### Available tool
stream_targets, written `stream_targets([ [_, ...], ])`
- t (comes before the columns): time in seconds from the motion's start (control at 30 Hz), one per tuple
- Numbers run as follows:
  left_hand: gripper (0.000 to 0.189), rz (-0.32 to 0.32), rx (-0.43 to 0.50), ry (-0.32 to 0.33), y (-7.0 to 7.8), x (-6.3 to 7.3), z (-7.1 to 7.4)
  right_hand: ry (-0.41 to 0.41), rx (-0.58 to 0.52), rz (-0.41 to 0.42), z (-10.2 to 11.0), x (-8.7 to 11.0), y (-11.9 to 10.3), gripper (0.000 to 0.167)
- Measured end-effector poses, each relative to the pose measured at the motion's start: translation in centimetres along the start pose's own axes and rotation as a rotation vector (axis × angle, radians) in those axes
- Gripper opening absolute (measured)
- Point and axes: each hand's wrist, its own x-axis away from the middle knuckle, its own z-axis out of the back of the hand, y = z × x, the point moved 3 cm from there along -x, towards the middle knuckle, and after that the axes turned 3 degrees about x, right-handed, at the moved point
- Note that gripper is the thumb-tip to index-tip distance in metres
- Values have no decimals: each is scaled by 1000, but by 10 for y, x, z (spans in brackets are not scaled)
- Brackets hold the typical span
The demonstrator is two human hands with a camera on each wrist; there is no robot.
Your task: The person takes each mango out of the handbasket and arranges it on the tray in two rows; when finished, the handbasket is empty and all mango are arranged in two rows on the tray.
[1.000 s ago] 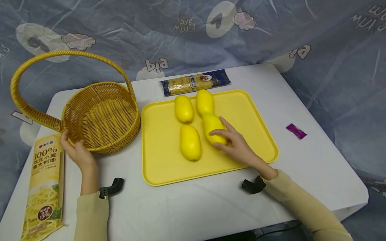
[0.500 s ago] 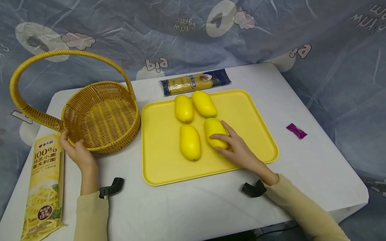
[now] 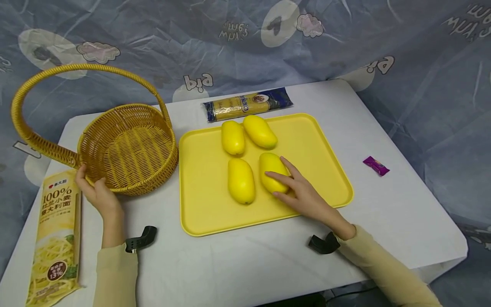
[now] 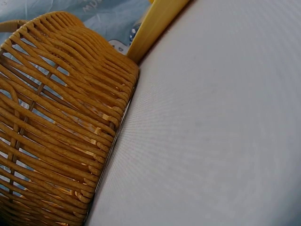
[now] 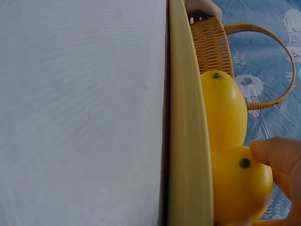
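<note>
My left hand (image 3: 100, 195) grips the rim of a round wicker basket (image 3: 128, 147) with a tall arched handle, at its near left side. On the yellow tray (image 3: 207, 204), my right hand (image 3: 304, 192) holds a yellow mango (image 3: 271, 166) at the near right, fingers around its right side. In the right wrist view, the thumb (image 5: 270, 153) presses that mango (image 5: 235, 188) near its green stem spot. Beside it to the left lies another mango (image 3: 241, 181). Two more, the rear left mango (image 3: 232, 137) and the slanted rear right mango (image 3: 260, 131), rest behind.
A blue and yellow spaghetti packet (image 3: 248, 105) lies behind the tray. A long yellow noodle packet (image 3: 56, 238) lies at the left, by the basket. A small purple wrapped sweet (image 3: 376, 166) sits right of the tray on the white table (image 3: 230, 264).
The mango in my right hand has slid slightly towards me, apart from the rear right one, which has turned to a slant. My left hand and the basket stay put.
</note>
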Motion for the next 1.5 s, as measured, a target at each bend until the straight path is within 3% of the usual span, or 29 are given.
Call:
stream_targets([
  [0.37,51,-27,-11,0,-1,0,0,2,22,1,0,0,2,62],
  [0.53,51,-27,-7,-1,-1,0,0,-58,22,-10,6,-2,3,69],
  [0.77,52,-28,-2,-4,-2,-1,0,-85,19,-55,26,-17,6,73],
  [0.97,52,-19,-9,-4,-3,-1,0,-119,11,-62,26,-28,7,73],
  [1.1,52,-15,-7,4,0,-2,0,-88,-5,-58,30,-38,8,70],
  [1.23,52,-18,-4,10,3,-2,-1,-52,-83,-99,36,-62,20,67],
  [1.37,52,-16,-20,3,2,-2,1,-84,-251,-195,34,-84,35,65],
  [1.5,53,-6,-15,2,1,-2,0,-125,-383,-262,28,-91,42,65],
])
